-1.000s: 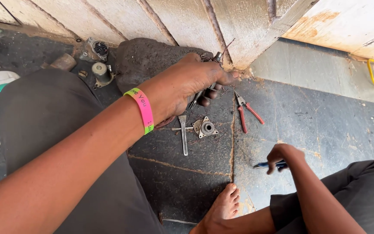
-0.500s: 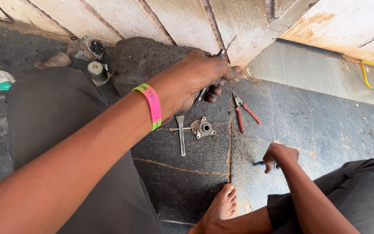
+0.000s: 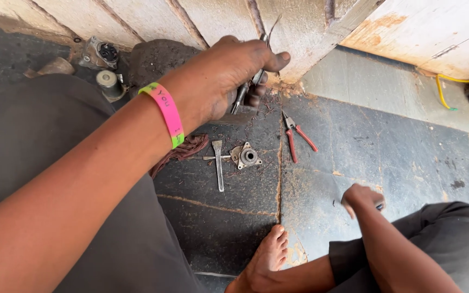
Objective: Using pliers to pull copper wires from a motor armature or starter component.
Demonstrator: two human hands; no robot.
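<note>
My left hand (image 3: 229, 76), with a pink and green wristband (image 3: 168, 113) on its wrist, reaches forward to the foot of the pale wall. It is shut on a slim metal tool (image 3: 260, 51) whose thin tips point up along the wall. My right hand (image 3: 361, 197) is low on the right, fist closed on a dark blue-handled tool (image 3: 379, 205), mostly hidden, just above the dark stone floor. Between the hands lie red-handled pliers (image 3: 297, 139), a flat metal bar tool (image 3: 219, 165) and a small round metal fitting (image 3: 247, 156).
A brown bundle of wire (image 3: 188, 149) lies under my left forearm. A dark rock (image 3: 156, 57) and small motor parts (image 3: 101, 53) sit by the wall at the left. A yellow cable (image 3: 442, 92) runs at the right. My bare foot (image 3: 270, 254) rests on the floor.
My left hand has lifted the metal tool higher toward the wall. My right hand has stayed low with its tool, shifting slightly.
</note>
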